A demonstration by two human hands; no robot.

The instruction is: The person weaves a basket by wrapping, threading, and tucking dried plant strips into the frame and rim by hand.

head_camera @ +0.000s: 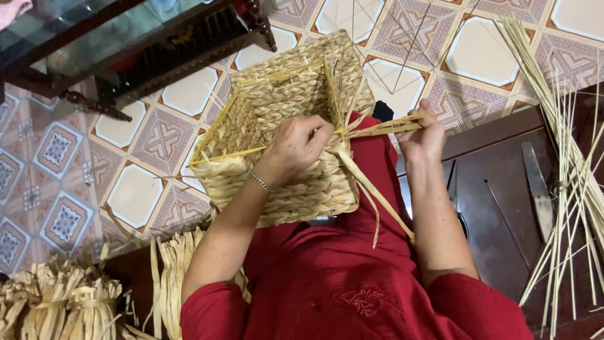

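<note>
Red-sleeved arms work a half-woven straw basket [283,138] held on the lap: the left hand [296,148] pinches a strand at its rim, while the right hand [420,135] pulls a flat straw strand [384,128] taut, apparently mid-weave. Tied straw bundles [69,305] and loose reeds [569,182] flank the tiled floor [478,47].

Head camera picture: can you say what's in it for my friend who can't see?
A person in red weaves a straw basket on their lap: the left hand presses the weave, and the right hand pulls a strand tight. Straw bundles lie nearby.
</note>
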